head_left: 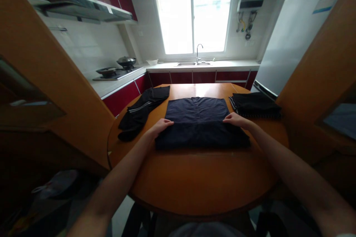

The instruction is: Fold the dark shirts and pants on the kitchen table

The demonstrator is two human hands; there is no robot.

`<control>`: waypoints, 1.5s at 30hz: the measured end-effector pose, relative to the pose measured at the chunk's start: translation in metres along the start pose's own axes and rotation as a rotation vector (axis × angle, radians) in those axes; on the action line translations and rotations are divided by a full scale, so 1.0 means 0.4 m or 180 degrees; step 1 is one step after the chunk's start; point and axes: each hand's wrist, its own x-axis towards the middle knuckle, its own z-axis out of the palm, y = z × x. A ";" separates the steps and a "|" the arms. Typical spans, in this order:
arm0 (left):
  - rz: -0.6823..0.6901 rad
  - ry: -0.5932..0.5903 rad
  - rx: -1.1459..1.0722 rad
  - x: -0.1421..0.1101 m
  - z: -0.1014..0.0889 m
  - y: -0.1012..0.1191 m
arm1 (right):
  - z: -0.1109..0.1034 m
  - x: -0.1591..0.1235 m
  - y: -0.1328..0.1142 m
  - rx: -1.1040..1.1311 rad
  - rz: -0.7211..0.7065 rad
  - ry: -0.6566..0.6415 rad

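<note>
Table [205, 185], rounded at its near edge, supports three dark cloth items. The navy cloth [198, 117] lies flat at the middle of the table, set back from the near edge and well inside the left and right edges, presumably to keep it within reach of both arms. Its near part appears doubled into a darker band [203, 136]. The left hand [163, 123] pinches the band's far border toward its left end, thumb and fingers brought together on the fabric. The right hand [235, 119] holds the same border toward its right end in a similarly narrow pinch (fabric between the fingertips is too small to make out). The wide hand spacing probably keeps this border straight. A black garment [144, 108] with pale stripes lies slantwise along the table's left edge, reaching toward the far edge. A folded black stack [256, 104] rests by the far part of the right edge, near the navy cloth; this side placement likely gives the hands room. Beyond the far edge, a counter carries a sink [187, 64] and a cooktop [118, 75]
</note>
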 end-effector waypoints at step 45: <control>0.1944 0.0883 0.3206 -0.226 0.116 -0.093 | 0.156 -0.198 0.027 -0.1710 -0.0813 0.1225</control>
